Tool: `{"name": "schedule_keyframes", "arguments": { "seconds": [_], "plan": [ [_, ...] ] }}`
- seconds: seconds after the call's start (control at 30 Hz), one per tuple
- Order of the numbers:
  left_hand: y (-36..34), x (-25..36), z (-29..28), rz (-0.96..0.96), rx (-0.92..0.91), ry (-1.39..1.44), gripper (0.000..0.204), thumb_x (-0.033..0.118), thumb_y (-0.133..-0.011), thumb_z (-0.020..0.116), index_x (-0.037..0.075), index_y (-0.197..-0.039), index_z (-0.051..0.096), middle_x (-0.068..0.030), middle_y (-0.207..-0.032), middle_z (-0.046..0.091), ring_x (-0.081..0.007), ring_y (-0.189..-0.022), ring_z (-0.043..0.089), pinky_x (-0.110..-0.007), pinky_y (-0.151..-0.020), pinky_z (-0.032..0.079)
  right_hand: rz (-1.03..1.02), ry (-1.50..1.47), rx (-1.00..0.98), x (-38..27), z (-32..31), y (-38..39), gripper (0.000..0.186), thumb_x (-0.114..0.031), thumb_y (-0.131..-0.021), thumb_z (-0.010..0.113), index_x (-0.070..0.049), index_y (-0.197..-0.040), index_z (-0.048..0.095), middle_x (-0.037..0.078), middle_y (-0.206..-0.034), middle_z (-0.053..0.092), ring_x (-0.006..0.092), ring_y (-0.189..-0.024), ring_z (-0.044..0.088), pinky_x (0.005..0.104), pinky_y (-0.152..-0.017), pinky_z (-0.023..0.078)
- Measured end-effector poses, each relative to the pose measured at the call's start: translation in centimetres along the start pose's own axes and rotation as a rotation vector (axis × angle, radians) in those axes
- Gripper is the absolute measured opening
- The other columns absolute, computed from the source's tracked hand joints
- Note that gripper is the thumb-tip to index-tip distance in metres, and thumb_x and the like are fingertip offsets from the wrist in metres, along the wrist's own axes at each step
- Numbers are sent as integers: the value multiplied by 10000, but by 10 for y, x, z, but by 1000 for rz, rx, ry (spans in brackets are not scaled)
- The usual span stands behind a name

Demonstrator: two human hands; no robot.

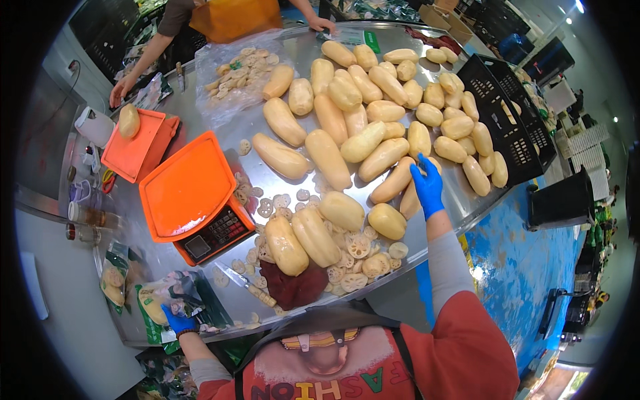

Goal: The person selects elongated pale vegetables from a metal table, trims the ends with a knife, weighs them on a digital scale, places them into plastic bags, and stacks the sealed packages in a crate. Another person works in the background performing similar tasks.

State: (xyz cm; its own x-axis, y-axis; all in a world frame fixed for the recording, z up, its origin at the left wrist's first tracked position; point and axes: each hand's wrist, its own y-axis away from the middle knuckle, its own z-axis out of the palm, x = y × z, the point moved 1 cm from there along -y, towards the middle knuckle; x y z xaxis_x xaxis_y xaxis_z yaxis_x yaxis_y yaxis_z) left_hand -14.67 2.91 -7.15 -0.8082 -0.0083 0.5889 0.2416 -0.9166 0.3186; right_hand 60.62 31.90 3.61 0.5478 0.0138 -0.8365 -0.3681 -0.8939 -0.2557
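near-left corner of desk (467, 208): left hand (179, 321), blue glove, at a green-and-clear bag (149, 307) holding pale lotus root. fingers partly covered by the film; how far closed, and whether gripping, cannot tell.

near edge, toward the middle: dark red cloth (293, 285), knife (262, 297) on its left, two peeled lotus roots (287, 245) at its far side, cut slices (359, 247) to its right.

right edge, midway: right hand (428, 185), blue glove. fingers extended and parted, over peeled lotus roots, a long one (393, 181) just beside; palm side hidden, contact cannot tell.

left edge: orange scale (187, 187); second scale (137, 150) beyond, one root (129, 122) on its pan.

middle to far-right corner: main heap (363, 143) of peeled lotus roots; black crate (497, 120) along right edge.

far edge: clear plastic sheet (210, 60) under more slices; co-worker's hand (323, 25) resting there.
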Motion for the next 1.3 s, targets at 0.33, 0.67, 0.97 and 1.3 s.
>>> {"name": "schedule_keyframes", "arguments": {
  "seconds": [0.33,0.67,0.97,1.3],
  "plan": [
    [3,-3,4,41,267,27,594,472,-921,383,53,-1342,370,-153,-1363,404,-305,-1229,391,-409,-1049,284,-202,100,-45,-36,122,-66,822,-292,-768,699,34,-1374,250,238,-1361,359,337,-1253,368,371,-1034,309],
    [8,0,17,81,657,-7,576,491,-913,383,71,-1306,419,-133,-1326,447,-301,-1204,415,-430,-1035,301,-207,254,87,76,16,-183,481,-199,-789,662,-31,-1219,524,180,-1213,536,274,-1127,511,339,-956,399],
    [11,2,35,119,787,-79,596,519,-903,382,109,-1334,397,-107,-1341,437,-305,-1204,416,-450,-1021,317,26,1024,-111,104,6,-246,818,-283,-647,761,-138,-1331,337,182,-1296,433,382,-1167,439,421,-969,395],
    [7,-2,51,100,774,-51,582,507,-905,396,124,-1343,391,-100,-1351,431,-306,-1215,406,-446,-1028,310,-90,803,-77,121,3,-238,823,-302,-658,768,-125,-1351,361,174,-1285,464,336,-1170,459,396,-974,393]
  ]
}}
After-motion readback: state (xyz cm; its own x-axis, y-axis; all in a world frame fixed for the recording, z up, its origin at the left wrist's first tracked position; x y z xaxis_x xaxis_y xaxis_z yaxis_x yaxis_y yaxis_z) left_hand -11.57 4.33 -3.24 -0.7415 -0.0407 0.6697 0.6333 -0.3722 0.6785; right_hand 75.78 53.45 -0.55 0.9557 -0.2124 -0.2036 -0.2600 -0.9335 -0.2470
